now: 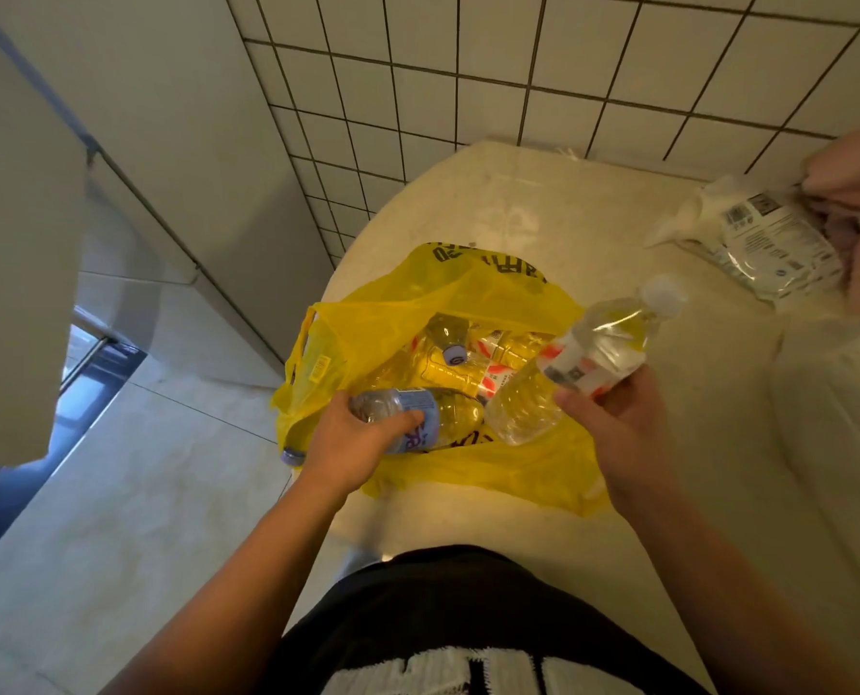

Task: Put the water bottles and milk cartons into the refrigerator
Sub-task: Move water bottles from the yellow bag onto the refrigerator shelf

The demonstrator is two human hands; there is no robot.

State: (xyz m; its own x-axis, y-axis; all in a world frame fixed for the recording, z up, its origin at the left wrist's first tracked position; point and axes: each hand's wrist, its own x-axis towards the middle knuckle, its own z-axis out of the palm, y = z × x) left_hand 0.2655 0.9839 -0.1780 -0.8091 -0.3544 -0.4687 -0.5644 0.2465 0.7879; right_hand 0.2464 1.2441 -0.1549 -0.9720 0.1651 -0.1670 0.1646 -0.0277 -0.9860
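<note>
A yellow plastic bag [473,293] lies open on the pale round table [543,203]. My left hand [353,436] grips a water bottle with a blue label [418,418] lying in the bag's mouth. My right hand [618,418] holds another water bottle [603,343], red-and-white label and white cap, lifted above the bag's right side. Inside the bag are another clear bottle [448,338], a further bottle [518,408] and red-and-white cartons [498,373]. A blue cap [291,454] shows at the bag's left edge.
A clear plastic package with printed labels [769,243] lies at the table's far right, beside pinkish cloth [859,183]. A tiled wall [468,92] stands behind the table. A white panel [17,243] rises at left, with pale floor tiles [142,469] below.
</note>
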